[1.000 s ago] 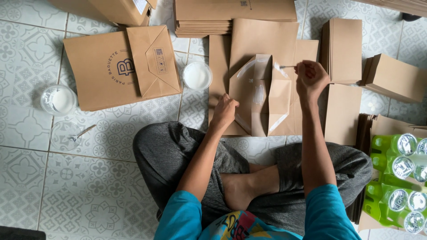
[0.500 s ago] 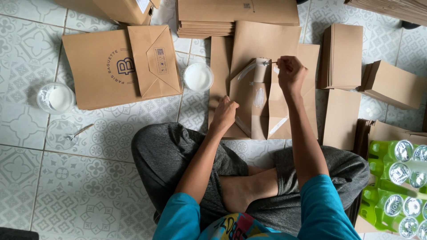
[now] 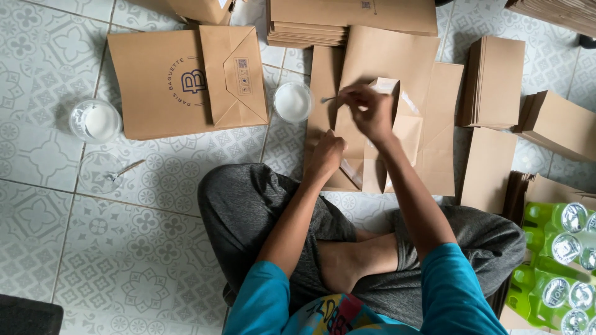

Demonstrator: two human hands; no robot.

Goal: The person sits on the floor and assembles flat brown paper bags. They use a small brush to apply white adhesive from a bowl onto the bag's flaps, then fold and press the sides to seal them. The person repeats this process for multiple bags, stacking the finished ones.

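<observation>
Brown paper bag lies flat, flaps open; left hand fisted on it; right hand pinches a brush.

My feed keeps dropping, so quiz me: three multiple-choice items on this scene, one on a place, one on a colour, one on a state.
1. The small round white-filled cup sits:
A between the printed flat brown paper bag and the half-folded brown paper bag
B on the person's lap
C among the bottles

2. The crate of capped bottles is:
A red
B green
C black

3. The left hand:
A presses on the half-folded bag
B hangs in the air
C holds a cup

A: floor tile between them. B: bright green plastic. A: fist resting on paper.
</observation>
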